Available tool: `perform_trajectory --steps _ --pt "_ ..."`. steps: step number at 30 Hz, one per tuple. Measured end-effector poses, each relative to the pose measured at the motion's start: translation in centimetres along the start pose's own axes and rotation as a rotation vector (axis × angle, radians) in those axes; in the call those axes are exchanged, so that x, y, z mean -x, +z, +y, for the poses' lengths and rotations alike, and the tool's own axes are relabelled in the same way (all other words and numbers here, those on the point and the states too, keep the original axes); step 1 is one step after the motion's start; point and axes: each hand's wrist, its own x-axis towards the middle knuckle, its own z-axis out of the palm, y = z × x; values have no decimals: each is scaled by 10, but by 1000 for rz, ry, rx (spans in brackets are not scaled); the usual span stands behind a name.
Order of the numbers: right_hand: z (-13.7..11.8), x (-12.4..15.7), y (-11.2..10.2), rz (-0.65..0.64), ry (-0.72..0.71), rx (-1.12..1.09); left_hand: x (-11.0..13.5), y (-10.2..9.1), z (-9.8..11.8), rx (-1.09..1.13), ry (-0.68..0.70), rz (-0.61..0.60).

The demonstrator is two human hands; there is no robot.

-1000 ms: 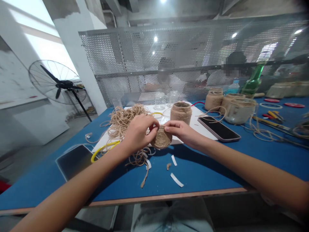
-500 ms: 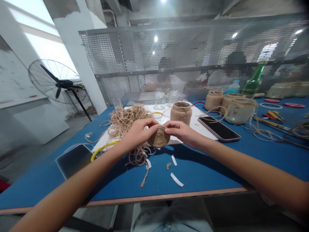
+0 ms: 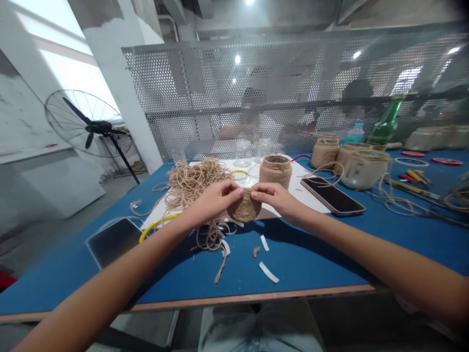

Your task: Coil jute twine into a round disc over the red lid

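A round disc of coiled jute twine is held up above the near edge of a white board. My left hand pinches its upper left rim between thumb and fingers. On the upper right rim, my right hand grips it the same way. Just behind the disc stands a jar wrapped in twine, its mouth open. To the left lies a loose heap of jute twine, partly behind my left hand. The disc's back is hidden.
A phone lies at the right, near more twine-wrapped jars and a glass jar. Clear jars and a green bottle stand farther back. Paper strips lie in front; a perforated metal screen runs behind.
The disc has shifted slightly to the right and turned a little more face-on. Both hands keep their pinch on its rim.
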Motion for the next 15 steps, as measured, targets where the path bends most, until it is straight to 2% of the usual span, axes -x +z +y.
perform_trajectory --steps 3,10,15 --pt "1 0 -1 28 -21 -78 -2 -2 -1 56 22 -19" --pt "3 0 0 58 -16 -170 -1 -3 4 53 26 32" --pt "-3 -1 -7 -115 -37 76 2 -3 7 -74 22 1"
